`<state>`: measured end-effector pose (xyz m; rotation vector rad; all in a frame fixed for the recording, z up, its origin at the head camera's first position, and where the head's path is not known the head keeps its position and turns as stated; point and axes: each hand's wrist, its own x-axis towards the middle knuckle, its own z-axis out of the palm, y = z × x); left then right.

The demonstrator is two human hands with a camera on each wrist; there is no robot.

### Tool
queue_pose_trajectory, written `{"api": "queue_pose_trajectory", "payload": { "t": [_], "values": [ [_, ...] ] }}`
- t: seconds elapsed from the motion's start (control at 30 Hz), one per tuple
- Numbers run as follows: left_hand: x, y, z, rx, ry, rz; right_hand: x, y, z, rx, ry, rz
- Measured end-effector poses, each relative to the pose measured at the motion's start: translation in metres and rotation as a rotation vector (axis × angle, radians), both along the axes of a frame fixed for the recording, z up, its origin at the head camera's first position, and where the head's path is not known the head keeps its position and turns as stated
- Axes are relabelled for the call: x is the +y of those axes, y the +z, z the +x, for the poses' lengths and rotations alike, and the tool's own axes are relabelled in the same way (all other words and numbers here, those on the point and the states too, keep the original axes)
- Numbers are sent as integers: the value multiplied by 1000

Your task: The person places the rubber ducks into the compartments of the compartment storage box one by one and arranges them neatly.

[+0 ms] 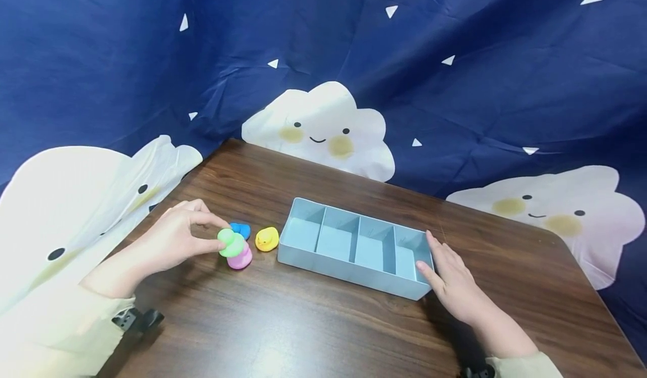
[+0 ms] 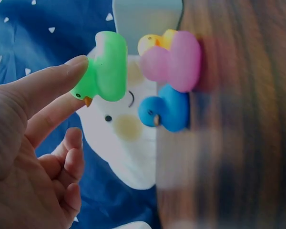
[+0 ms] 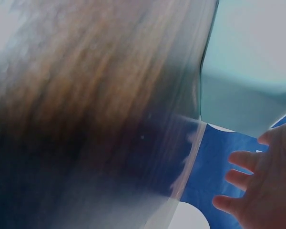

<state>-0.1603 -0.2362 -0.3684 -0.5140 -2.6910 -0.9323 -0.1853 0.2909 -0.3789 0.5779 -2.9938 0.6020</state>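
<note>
My left hand (image 1: 174, 232) pinches a green rubber duck (image 2: 110, 67) by its head between thumb and forefinger, raised off the table. The other fingers of that hand curl loosely. Below it sits a pink duck (image 1: 240, 256), partly covered by the green one in the head view. Just behind are a blue duck (image 1: 241, 230) and a yellow duck (image 1: 267, 239). To their right is a light blue box (image 1: 349, 271) with a row of several compartments. My right hand (image 1: 452, 281) rests at the box's right end, fingers straight, thumb over the rim.
Everything stands on a dark wood-grain table (image 1: 303, 322). A blue cloth (image 1: 323, 24) printed with white clouds and triangles hangs behind and beside it. The table's far edge runs behind the box.
</note>
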Motion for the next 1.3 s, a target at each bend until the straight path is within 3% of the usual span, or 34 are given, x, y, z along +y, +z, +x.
{"api": "queue_pose_trajectory", "payload": {
  "t": [0.23, 0.6, 1.0, 1.3],
  "values": [
    [20, 16, -9, 54, -22, 11, 0, 1, 1, -10, -6, 6],
    [62, 35, -30, 68, -91, 6, 0, 1, 0, -30, -21, 15],
    [97, 39, -39, 54, -61, -1, 1, 0, 0, -36, -35, 18],
    [109, 29, -44, 33, -52, -31, 0, 0, 0, -40, -36, 14]
  ]
}}
